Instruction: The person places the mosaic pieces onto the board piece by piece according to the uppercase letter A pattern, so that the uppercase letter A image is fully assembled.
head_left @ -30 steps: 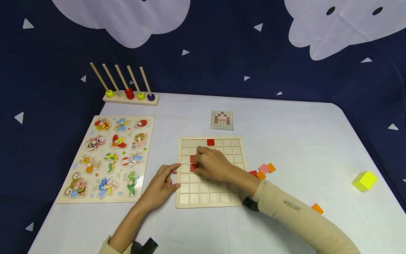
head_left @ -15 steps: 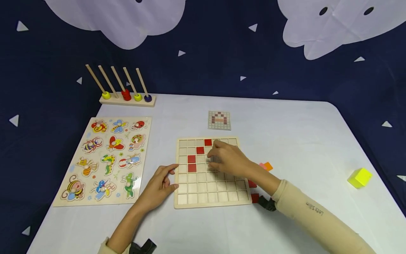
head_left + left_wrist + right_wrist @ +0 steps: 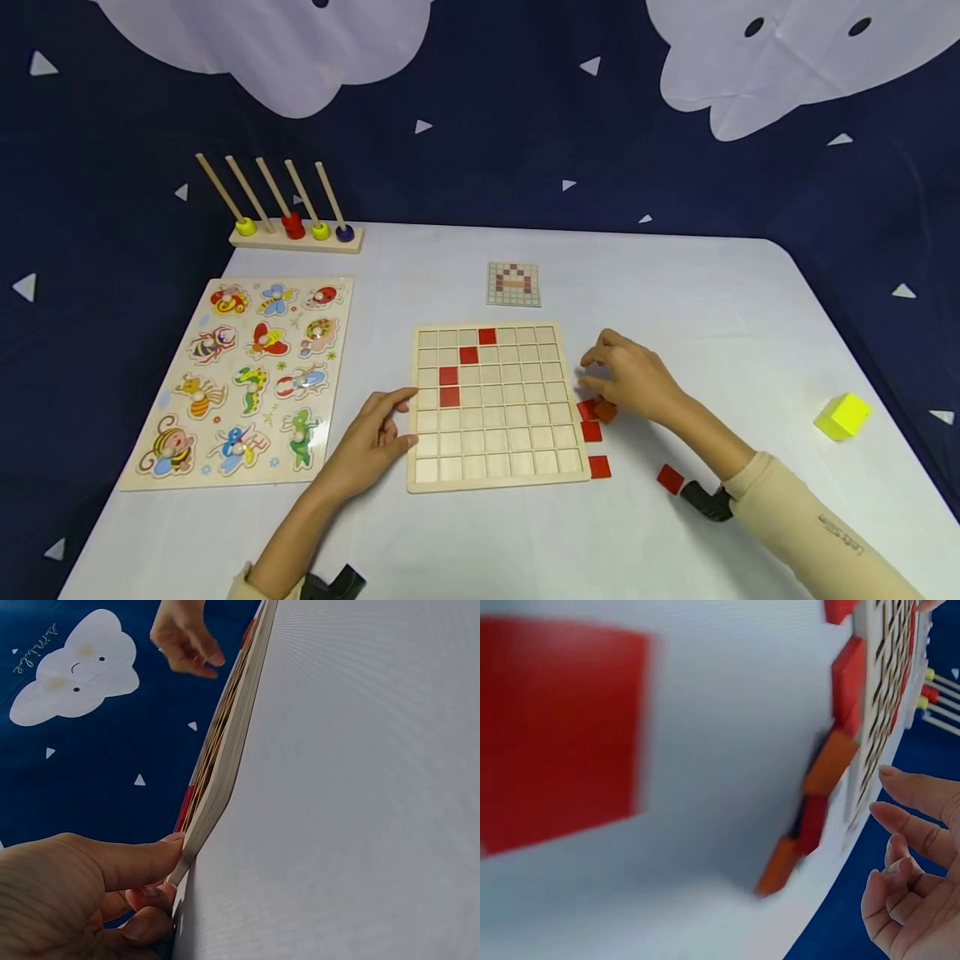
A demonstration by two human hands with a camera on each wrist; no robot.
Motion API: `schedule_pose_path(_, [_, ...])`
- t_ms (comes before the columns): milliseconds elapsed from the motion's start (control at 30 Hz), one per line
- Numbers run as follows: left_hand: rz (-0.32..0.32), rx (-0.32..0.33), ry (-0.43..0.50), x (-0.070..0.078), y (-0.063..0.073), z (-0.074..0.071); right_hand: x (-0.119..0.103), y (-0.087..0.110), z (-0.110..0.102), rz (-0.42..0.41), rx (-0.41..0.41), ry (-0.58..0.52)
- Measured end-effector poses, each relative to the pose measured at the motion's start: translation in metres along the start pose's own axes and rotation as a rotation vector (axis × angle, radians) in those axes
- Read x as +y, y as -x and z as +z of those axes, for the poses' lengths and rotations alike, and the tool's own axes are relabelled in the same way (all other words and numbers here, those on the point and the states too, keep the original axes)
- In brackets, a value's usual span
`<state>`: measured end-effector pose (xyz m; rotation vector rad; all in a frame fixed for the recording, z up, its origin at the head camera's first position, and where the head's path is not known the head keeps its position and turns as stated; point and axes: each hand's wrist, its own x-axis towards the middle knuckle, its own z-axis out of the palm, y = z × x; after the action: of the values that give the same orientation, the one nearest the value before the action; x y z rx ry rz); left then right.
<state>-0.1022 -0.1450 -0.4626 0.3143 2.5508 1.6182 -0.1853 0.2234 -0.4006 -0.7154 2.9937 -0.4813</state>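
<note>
A wooden grid board (image 3: 573,375) lies flat on the white table, with several red square tiles (image 3: 468,356) set in its upper left cells. At the board's left edge rests my left hand (image 3: 367,446), thumb and index finger touching the rim; its thumb (image 3: 142,862) shows against the rim in the left wrist view. My right hand (image 3: 637,375) hovers just right of the board with fingers apart and holds nothing visible. Below its fingers are an orange tile (image 3: 605,411) and a red tile (image 3: 587,410). More tiles may be hidden beneath that hand.
A small pattern card (image 3: 513,284) lies beyond the board. An insect peg puzzle (image 3: 341,333) is at left, with a peg stacker (image 3: 296,242) behind it. Loose red tiles (image 3: 591,431) (image 3: 670,478) and a yellow block (image 3: 843,417) are on the right.
My right hand has moved right, from the board's upper left cells to the loose tiles, uncovering a red tile in the second row. My left hand stays at the board's left edge.
</note>
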Motion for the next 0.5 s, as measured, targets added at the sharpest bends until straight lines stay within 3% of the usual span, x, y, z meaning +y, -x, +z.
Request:
schedule_pose_path(300, [-0.026,0.003,-0.007,0.001,0.000,0.001,0.021,0.028,-0.005,0.084,0.063,0.013])
schedule_pose_path(500, [-0.031,-0.007,-0.021,0.000,-0.001,0.000,0.029,0.045,-0.007,0.079,0.060,0.004])
